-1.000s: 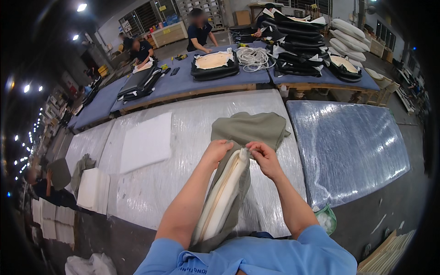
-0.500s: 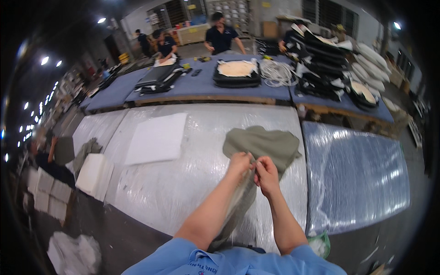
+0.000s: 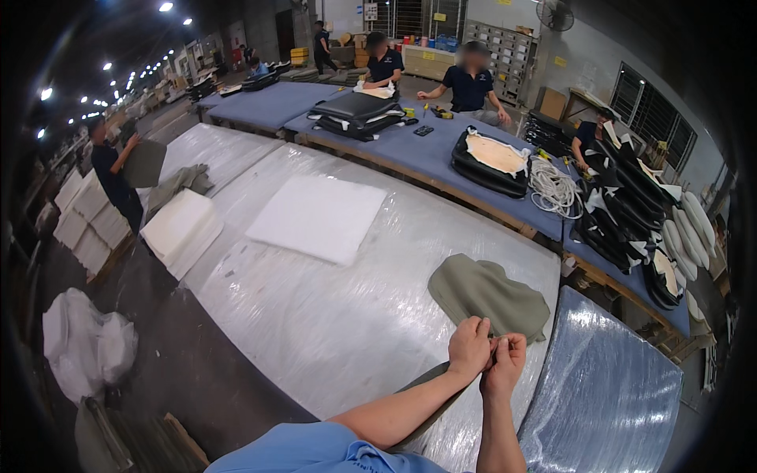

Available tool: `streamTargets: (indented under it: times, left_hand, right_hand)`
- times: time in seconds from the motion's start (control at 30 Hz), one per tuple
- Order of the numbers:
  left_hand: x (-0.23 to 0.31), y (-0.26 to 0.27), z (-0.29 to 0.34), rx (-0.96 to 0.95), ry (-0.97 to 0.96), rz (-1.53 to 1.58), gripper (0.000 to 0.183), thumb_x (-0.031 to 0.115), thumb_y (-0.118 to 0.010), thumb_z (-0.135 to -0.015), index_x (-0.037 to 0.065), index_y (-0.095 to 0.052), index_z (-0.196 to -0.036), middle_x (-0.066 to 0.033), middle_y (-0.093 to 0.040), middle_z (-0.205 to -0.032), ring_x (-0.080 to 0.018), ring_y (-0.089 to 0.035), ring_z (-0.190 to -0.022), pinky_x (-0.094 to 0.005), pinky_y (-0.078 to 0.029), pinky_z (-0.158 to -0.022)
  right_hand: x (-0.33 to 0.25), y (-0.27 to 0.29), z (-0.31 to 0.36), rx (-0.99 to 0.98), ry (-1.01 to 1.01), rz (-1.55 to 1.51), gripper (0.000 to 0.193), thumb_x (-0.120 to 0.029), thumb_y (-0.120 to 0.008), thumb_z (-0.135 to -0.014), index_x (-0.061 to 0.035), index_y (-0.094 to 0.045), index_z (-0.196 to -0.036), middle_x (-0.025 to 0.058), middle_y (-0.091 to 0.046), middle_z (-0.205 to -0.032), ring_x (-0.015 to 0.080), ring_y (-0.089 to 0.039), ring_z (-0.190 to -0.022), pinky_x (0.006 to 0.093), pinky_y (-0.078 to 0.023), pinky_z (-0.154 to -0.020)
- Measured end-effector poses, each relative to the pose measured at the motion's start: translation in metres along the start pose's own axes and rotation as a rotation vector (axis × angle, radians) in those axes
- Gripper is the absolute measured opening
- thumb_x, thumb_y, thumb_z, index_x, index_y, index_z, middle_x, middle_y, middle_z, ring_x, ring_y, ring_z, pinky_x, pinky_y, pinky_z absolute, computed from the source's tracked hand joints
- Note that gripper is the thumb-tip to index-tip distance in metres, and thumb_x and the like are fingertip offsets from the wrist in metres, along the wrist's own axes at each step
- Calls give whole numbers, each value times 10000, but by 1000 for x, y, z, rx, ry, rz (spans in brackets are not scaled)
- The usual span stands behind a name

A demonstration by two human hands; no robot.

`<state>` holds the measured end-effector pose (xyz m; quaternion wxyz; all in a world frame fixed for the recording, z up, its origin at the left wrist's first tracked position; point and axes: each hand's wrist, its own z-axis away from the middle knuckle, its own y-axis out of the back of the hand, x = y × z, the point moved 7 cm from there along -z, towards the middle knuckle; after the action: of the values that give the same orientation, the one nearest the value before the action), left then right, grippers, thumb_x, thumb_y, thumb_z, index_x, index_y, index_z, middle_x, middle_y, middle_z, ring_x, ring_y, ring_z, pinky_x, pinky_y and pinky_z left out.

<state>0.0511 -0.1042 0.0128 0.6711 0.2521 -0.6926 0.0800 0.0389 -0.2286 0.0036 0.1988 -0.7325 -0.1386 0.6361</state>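
Note:
My left hand (image 3: 471, 347) and my right hand (image 3: 505, 364) meet over the near right part of the plastic-wrapped table (image 3: 339, 331). The fingers of both are pinched together on an edge of olive-green fabric; the exact spot is small and partly hidden by the fingers. Some of this cloth hangs below my left forearm toward my body. Just beyond my hands, a rounded olive fabric piece (image 3: 490, 293) lies spread on the plastic. Whether it joins the held part I cannot tell. Farther left on the table lies a white square foam sheet (image 3: 319, 217).
A stack of white foam pads (image 3: 183, 229) stands at the table's left edge, near a person (image 3: 117, 169) holding olive fabric. Across a blue workbench (image 3: 426, 158) are black cushions (image 3: 490, 162), coiled white cord (image 3: 554, 188) and several people. A blue plastic-wrapped surface (image 3: 603, 382) adjoins at right.
My view has turned to the left and tilted, so the table now runs diagonally. Both hands stay close together, pinching the fabric edge.

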Motion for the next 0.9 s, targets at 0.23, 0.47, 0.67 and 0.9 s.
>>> streamTargets:
  times: [0.23, 0.47, 0.67, 0.9]
  left_hand:
    - [-3, 20, 7, -5, 4, 150, 280, 246, -602, -1016, -12, -637, -914, -226, -648, -879, -406, -622, -810, -462, -491, -740]
    - [18, 106, 41, -236, 189, 581, 274, 220, -568, -1073, 65, -581, -848, 36, -522, -761, -50, -458, -720, -244, -399, -635]
    - [55, 173, 79, -276, 92, 639, 275, 173, -488, -1099, 41, -593, -883, 12, -560, -814, -50, -478, -757, -220, -393, -693]
    - [100, 241, 86, -253, -214, 650, 325, 248, -483, -1103, 20, -566, -887, -72, -539, -868, -143, -501, -782, -288, -430, -742]
  right_hand:
    - [-25, -32, 18, -11, 17, 47, 55, -95, -538, -1069, -89, -505, -1024, 42, -613, -809, 56, -473, -580, 194, -364, -479]
    - [-57, -84, 75, -519, 9, 425, 118, -37, -623, -1005, -16, -617, -1121, 72, -667, -1002, 114, -584, -780, 255, -491, -723]
    - [-49, -22, 60, -378, 236, 632, 399, -397, -525, -1053, -40, -643, -1187, 115, -691, -1175, 244, -663, -1008, 390, -501, -904]
    - [-50, -81, 115, -587, 533, 894, 486, -524, -560, -986, -67, -672, -1106, 125, -678, -967, 315, -644, -921, 422, -464, -813]
